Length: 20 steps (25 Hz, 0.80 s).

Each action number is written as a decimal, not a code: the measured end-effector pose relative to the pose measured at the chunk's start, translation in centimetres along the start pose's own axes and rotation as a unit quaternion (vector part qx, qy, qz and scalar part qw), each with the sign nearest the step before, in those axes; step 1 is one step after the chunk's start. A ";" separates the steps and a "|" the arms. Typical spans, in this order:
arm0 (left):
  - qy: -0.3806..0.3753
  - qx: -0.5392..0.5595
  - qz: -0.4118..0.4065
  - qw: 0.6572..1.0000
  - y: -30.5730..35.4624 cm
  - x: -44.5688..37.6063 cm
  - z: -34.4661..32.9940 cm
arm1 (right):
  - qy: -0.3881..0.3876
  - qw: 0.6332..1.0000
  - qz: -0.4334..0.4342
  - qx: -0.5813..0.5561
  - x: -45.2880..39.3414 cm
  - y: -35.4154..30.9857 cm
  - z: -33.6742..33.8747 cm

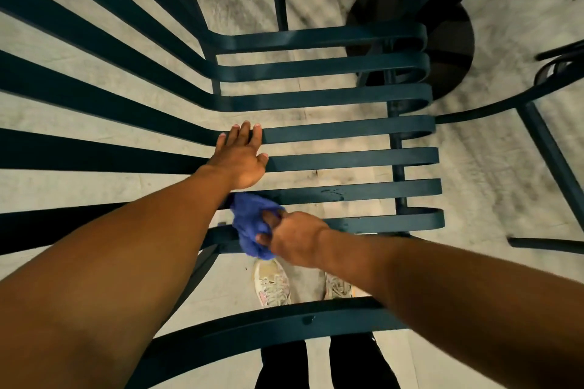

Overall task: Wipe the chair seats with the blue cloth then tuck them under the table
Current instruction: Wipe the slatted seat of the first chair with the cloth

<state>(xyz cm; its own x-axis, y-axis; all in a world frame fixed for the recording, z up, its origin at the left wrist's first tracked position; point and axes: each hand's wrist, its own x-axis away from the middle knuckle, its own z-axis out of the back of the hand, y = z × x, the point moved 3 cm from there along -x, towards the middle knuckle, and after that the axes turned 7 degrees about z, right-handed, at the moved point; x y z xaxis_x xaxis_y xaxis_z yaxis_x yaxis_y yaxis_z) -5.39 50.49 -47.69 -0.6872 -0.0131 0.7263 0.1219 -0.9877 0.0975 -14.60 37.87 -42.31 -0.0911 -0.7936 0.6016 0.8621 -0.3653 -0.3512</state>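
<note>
You stand over a dark slatted metal chair (331, 129), its seat slats running across below you and the back slats fanning off to your left; the round base of the table (442, 41) sits on the floor just beyond the seat's far edge, so the chair is not yet tucked in. It looks like a stiff, fairly heavy frame that will scrape rather than glide, so when you come to push it, take hold of the curved arm rail (252, 328) nearest you or the back, not the thin slats. Your left hand (241, 158) lies flat with straight fingers pressed on the middle slats, steadying the seat. Your right hand (297, 237) is curled tight around the blue cloth (249, 224), bunched into a wad and pressed on the near slats. The cloth is soft and limp and will catch in the gaps, so keep it balled up and run it along each slat. A few wet drops (333, 193) show on one slat beside it. Your shoes (273, 283) show through the seat.
</note>
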 end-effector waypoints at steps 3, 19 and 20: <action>0.008 -0.010 -0.004 1.000 0.1 0.1 0.0 | -0.047 0.999 0.000 0.019 6.3 3.9 -2.9; -0.023 -0.052 -0.059 0.997 10.3 7.7 -0.2 | 0.151 0.833 -0.438 -0.303 17.3 8.6 -1.1; -0.021 -0.050 -0.062 0.997 11.3 8.4 0.3 | 0.186 0.805 -0.448 -0.341 17.4 8.5 -0.7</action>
<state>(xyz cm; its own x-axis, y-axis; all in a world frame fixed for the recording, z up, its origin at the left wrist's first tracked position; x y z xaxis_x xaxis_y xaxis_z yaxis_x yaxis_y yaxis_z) -9.56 39.27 -40.31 -0.6614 0.1144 0.7413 -0.0355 -0.9920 0.1213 -9.23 20.59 -35.36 -0.7768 -0.1069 0.6206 -0.0965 -0.9536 -0.2851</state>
